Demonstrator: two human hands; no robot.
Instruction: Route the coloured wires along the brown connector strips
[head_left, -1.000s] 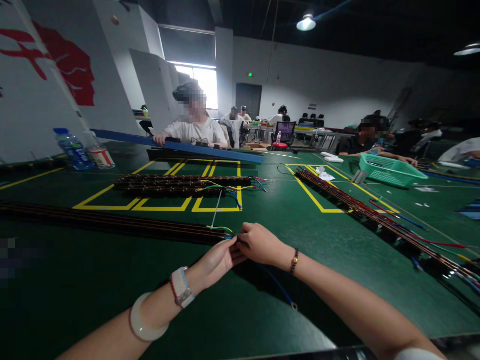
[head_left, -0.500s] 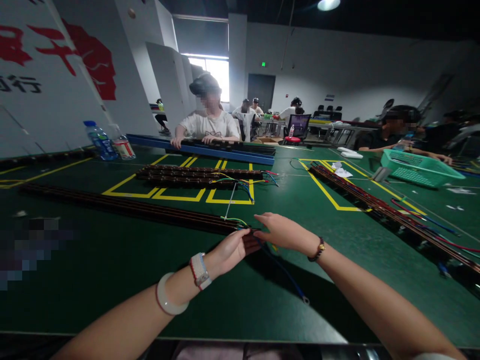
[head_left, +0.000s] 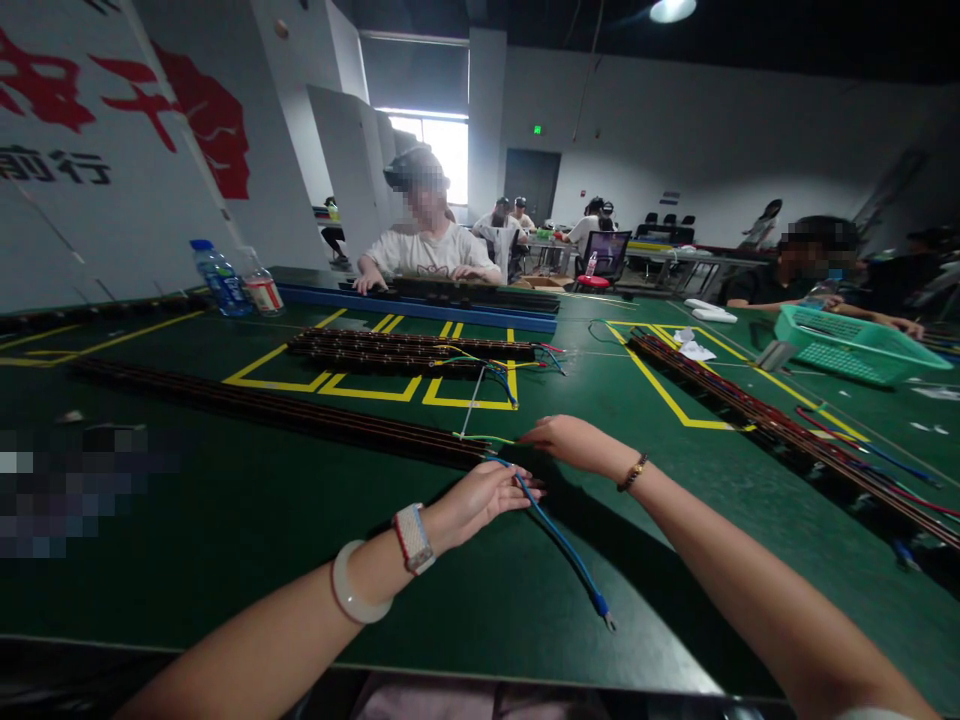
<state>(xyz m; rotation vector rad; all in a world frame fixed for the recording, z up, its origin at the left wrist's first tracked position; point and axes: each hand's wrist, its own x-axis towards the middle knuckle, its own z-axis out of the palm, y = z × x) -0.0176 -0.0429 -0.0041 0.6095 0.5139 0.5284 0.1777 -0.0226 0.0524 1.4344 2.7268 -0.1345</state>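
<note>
A long dark bar strip (head_left: 300, 412) with copper-coloured lines lies slantwise on the green table, a white cable tie (head_left: 471, 402) standing up near its right end. From that end a blue cable (head_left: 564, 545) runs across the fingers of my left hand (head_left: 484, 502); thumb and fingers hold it, and its metal lug points toward me. My right hand (head_left: 574, 445) is just beyond, fingertips pinched at the end of a yellow-green wire (head_left: 491, 438). The exact grip there is partly hidden by the fingers.
A bundle of similar strips (head_left: 405, 350) with coloured wires lies inside yellow tape outlines. More wired strips (head_left: 750, 410) stretch along the right. Beyond are a blue channel (head_left: 495, 318), bottles (head_left: 221, 280), a green basket (head_left: 862, 345) and a seated person (head_left: 427, 240).
My right hand has drawn apart from my left and now pinches the yellow-green wire. My left fingers have come up under the blue cable. The camera view has shifted slightly left.
</note>
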